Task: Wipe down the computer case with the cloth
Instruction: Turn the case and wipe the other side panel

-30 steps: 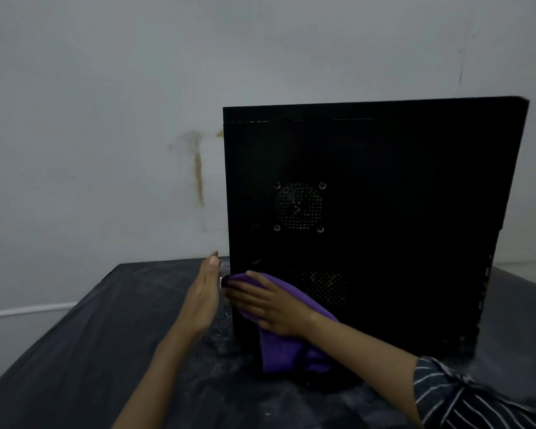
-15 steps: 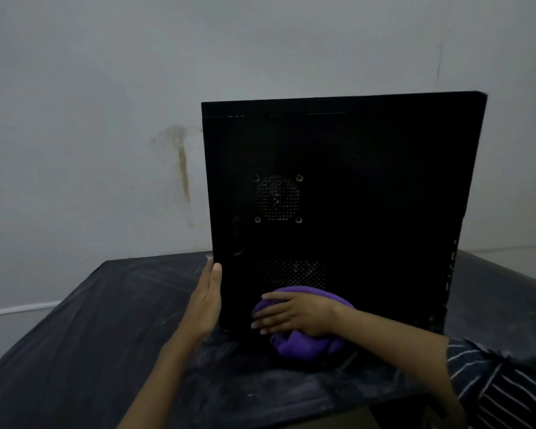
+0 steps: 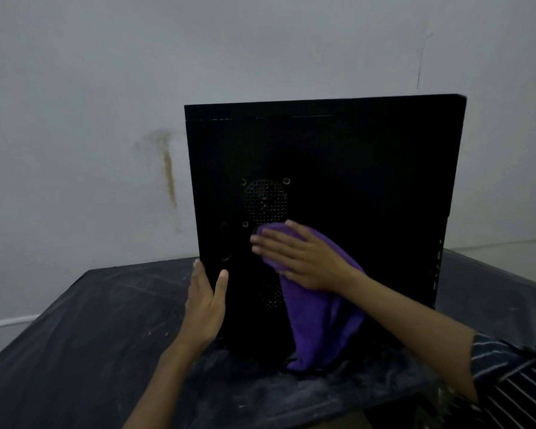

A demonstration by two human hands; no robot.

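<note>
So the table [image 3: 84,351] is the biggest thing here, dark and pretty scuffed up with dusty white smears. The black computer case [image 3: 353,181] stands upright on it, taking up the middle of the view and reaching toward 1 o'clock, with a pale wall behind. The side panel faces the camera and has a round fan grille [image 3: 264,201] left of center, plus another patch of vent holes lower down, partly hidden.

The purple cloth [image 3: 319,323] is flat against that panel at about 5 o'clock from the fan grille, its loose end hanging down almost to the table. The right hand [image 3: 297,258] presses it to the case, fingers straight and slightly spread, tips just below the grille. The left hand [image 3: 206,305] braces the case's left edge down around 7 o'clock, fingers straight on the far side, thumb on the front face, so more steadying than gripping.

Looks to me like mid-wipe on the side panel, lower part. The next move probably calls for sweeping up over the grille and across toward 2 o'clock, with light pressure on the holes so the cloth doesn't snag, and that left hand kept braced.
</note>
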